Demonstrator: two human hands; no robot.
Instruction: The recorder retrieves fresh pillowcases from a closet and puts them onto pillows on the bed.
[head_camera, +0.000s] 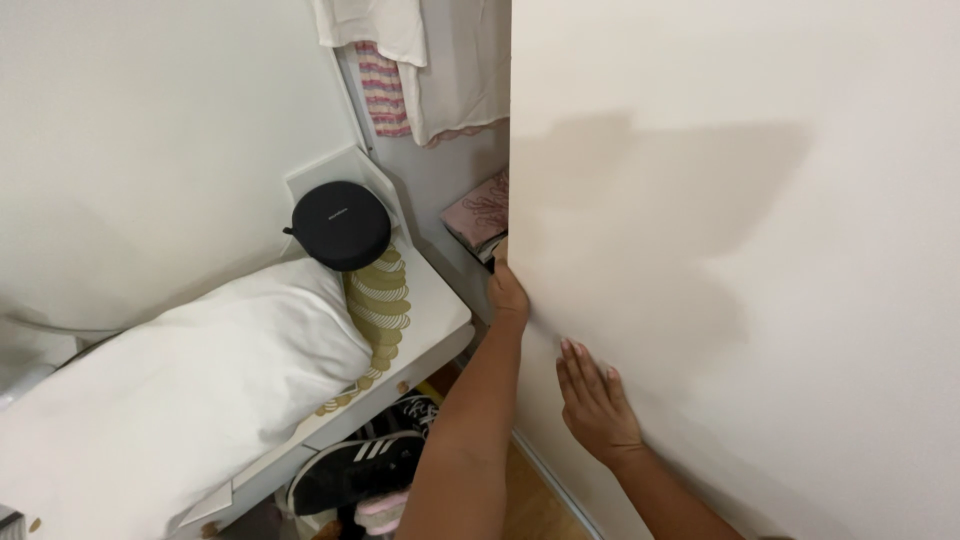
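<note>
Left hand (507, 293): centre frame, fingers hooked round the wardrobe door (735, 250) edge.
Right hand (596, 400): flat on door, fingers pressed together.
Left of frame: white pillow (170, 385), round black case (341, 225).
Bottom: black sneaker (355, 470).

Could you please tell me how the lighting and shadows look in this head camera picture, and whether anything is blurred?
Head view: soft, even indoor light with no glare; a broad faint shadow lies across the cream wardrobe door, above the right hand flat on it; the left hand grips the door's edge; the pillow is bright, nearly washed out; the sneaker sits in dimmer shade; focus is fairly sharp throughout.
</note>
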